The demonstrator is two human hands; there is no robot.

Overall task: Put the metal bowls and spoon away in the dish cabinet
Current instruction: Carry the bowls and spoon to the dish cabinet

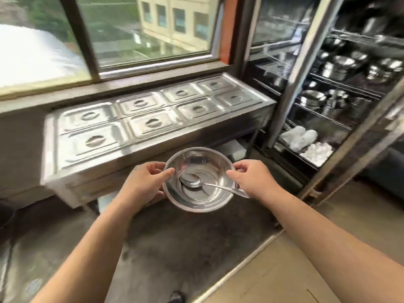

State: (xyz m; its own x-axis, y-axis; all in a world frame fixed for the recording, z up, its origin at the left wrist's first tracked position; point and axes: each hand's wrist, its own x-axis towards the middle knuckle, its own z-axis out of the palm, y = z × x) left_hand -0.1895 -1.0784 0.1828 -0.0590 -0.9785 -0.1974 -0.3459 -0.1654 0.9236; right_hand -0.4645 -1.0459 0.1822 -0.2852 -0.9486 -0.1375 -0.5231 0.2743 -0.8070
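Metal bowl [197,179] held in the air at about waist height, mouth up, roughly level. Whether it is a single bowl or a nested stack cannot be told from above; only one rim shows. Spoon [203,184] lies inside it, scoop resting on the bowl's floor, handle running out over the right-hand rim.

Left hand [145,182] grips the left rim, thumb over the edge and fingers curled beneath. Right hand [251,179] grips the right rim the same way; the spoon handle passes just under or against its thumb side, so it may be pinned there, though this is not certain.

Directly ahead and below the window stands a steel bench [153,127] with eight lidded wells in two rows. The bowl hangs in front of it, not touching.

Dish cabinet [341,88] stands to the right, near but not yet reached. Through the opening its wire shelves already carry stacks of metal bowls and pots, with white ware on the lowest visible shelf. A tall metal frame member crosses in front; which part is door and which is frame is unclear through the blur.

Progress, as a judgement: pickup done, carry under way. Nothing from this load is on a shelf yet. Left to do: turn right, close on the cabinet, set the bowl onto a matching stack, and find a place for the spoon; no cutlery holder can be made out.
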